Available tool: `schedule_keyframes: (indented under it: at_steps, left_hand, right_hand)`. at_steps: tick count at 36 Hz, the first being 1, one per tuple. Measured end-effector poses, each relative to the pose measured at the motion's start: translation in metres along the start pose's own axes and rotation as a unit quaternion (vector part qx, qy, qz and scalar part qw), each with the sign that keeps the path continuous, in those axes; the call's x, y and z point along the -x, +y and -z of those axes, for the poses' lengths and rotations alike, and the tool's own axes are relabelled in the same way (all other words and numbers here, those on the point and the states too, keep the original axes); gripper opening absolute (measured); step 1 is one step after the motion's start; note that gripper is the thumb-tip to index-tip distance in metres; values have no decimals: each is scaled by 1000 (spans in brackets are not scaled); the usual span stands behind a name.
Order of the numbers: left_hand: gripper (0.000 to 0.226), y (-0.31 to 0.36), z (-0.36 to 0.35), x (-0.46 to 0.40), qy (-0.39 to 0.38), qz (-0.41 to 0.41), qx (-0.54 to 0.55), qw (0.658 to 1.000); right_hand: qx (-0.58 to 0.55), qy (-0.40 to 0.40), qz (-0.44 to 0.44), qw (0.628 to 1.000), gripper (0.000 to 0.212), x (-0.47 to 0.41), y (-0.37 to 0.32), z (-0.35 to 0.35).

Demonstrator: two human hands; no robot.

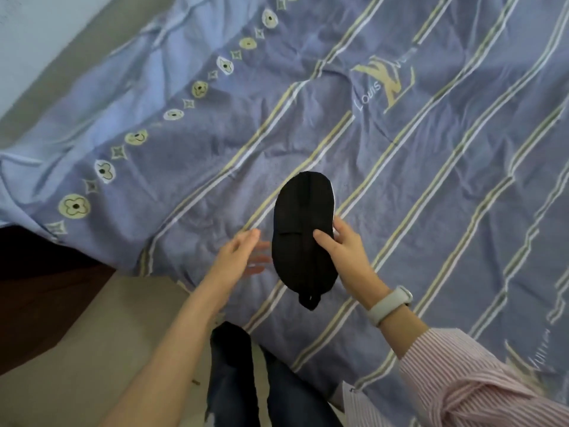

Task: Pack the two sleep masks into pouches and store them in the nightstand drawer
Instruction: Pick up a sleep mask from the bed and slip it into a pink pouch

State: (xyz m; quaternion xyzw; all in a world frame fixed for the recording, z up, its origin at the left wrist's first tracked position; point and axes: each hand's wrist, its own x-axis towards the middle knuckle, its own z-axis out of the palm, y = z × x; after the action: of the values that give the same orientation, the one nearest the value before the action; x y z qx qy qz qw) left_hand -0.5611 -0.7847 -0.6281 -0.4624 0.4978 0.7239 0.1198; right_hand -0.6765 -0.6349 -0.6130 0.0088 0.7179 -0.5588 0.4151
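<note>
A black sleep mask hangs upright above the blue bed cover, with a small black loop at its lower end. My right hand grips its right edge, thumb across the front. My left hand hovers just left of the mask with fingers spread and nothing in it, not touching the mask. A pale edge shows behind the mask's upper right rim; I cannot tell what it is. No pouch, second mask or nightstand drawer shows in the head view.
The bed's blue striped cover fills most of the view. Dark wooden furniture stands at the lower left beside a pale floor. My legs in dark jeans stand at the bed's edge.
</note>
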Motion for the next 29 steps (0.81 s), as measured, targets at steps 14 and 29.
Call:
schedule_keyframes:
  at_steps: [14,29]
  left_hand:
    - [49,28,18,70,-143,56,55,987]
    - [20,-4,23,92,118,-163,-36,979]
  right_hand:
    - [100,-80,131,983,43,61,-30,-19]
    - [89,-39,-37,995,20,79,-19,-57]
